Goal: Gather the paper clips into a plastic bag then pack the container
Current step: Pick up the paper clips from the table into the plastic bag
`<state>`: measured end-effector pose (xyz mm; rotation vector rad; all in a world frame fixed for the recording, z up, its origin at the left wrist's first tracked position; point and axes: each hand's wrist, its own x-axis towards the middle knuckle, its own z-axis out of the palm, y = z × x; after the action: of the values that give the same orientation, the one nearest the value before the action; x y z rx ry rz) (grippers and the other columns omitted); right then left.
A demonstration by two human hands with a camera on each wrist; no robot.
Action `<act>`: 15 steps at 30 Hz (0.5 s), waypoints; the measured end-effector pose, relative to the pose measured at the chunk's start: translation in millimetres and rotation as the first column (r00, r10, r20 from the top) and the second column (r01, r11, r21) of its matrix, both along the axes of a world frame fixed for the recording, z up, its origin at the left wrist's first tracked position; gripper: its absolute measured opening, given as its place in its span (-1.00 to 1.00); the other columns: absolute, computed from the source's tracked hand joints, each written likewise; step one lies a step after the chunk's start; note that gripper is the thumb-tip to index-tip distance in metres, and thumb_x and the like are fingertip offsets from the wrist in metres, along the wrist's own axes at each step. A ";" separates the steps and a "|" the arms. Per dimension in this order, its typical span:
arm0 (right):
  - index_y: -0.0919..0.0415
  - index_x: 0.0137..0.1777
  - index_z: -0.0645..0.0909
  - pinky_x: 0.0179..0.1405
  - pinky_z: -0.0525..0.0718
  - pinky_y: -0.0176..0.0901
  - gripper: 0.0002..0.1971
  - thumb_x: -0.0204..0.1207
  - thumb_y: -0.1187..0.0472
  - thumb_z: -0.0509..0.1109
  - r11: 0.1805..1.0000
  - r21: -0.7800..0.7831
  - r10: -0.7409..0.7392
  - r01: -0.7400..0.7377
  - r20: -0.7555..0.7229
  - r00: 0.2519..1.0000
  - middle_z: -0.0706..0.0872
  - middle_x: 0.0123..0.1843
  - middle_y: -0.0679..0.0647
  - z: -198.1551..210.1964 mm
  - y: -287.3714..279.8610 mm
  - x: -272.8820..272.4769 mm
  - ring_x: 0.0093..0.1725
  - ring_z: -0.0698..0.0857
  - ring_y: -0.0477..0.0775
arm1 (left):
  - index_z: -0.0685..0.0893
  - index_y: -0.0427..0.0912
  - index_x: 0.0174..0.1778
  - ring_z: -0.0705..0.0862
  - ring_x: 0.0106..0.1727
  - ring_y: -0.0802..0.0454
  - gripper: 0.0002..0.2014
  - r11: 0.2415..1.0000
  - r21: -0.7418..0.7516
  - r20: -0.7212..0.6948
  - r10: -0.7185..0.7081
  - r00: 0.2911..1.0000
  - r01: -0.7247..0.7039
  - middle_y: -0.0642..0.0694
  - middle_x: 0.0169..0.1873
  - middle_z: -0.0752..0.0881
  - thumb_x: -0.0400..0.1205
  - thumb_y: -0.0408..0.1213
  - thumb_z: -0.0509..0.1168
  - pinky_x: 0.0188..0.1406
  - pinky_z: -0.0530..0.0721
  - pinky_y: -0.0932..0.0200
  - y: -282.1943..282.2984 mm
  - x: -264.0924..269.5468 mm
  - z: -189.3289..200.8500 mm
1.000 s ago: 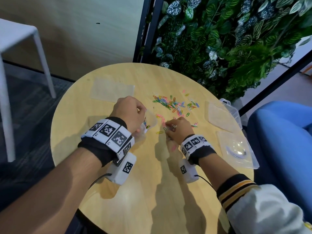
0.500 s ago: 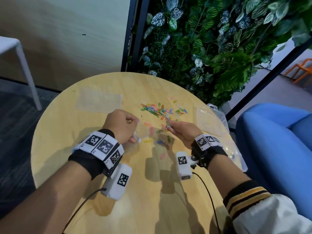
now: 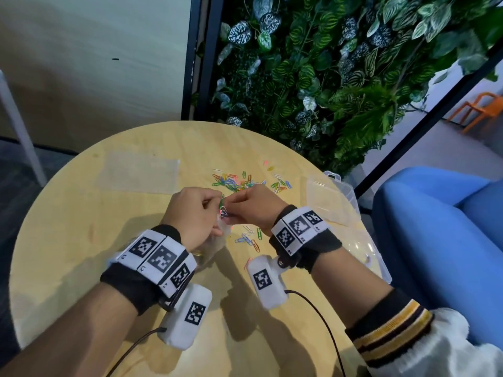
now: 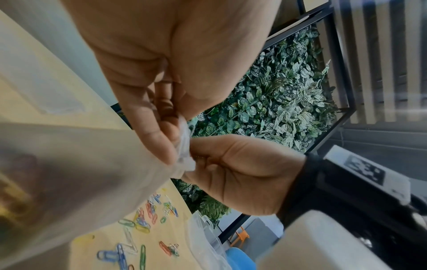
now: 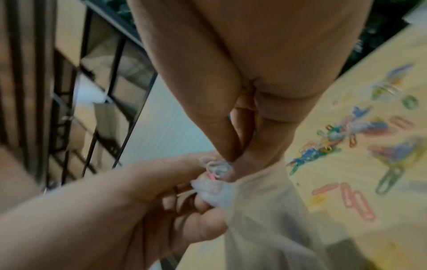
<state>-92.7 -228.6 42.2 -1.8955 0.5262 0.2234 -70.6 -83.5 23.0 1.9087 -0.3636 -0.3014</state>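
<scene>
Small clear plastic bag [image 3: 215,244] hangs from the left hand [image 3: 190,213], lifted off the round pale wooden table [image 3: 81,240], just in front of the main scatter. Some clips show dimly through its lower part.

Change: half a second ago the right hand [image 3: 254,206] was out at the near edge of the scattered coloured paper clips [image 3: 239,182], pinching some up; a second ago it was working the table near the bag. Now it has come back to the bag mouth and meets the left hand there, with a small bunch of clips [image 3: 223,206], green, pink and white, between the two. Judgement: one more load is at the point of going in; gathering is only partly done.

Grip, left: fingers [image 5: 203,201] curled around the bunched rim of the bag, thumb against them, clamped on the film. Grip, right: thumb and fingertips [image 5: 228,146] pressed together on the clip bunch [image 5: 216,170] right at the rim; no gap visible.

Still out: the main scatter beyond the hands and a few loose clips [image 3: 249,239] on the table beneath them. Another clear flat bag [image 3: 138,174] lies to the far left. The open clear plastic container [image 3: 343,197] sits at the right edge of the table, not yet packed.
</scene>
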 end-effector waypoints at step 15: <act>0.22 -0.06 0.81 -0.29 0.69 -0.23 -0.91 0.53 0.33 0.47 0.947 -0.205 0.283 -0.248 0.164 0.945 0.80 -0.19 0.07 9.6 -57.2 39.6 -0.30 0.67 -0.14 | 0.79 -0.11 0.16 0.78 -0.53 0.07 -0.77 0.997 -0.013 0.029 0.071 0.997 -0.070 0.05 -0.27 0.76 0.72 -0.32 0.24 -0.49 0.68 0.40 6.9 14.1 -4.8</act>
<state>-53.1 -285.8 51.8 -2.1400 0.1615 0.1701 -56.5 -76.7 18.2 1.9110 -0.3167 -0.2237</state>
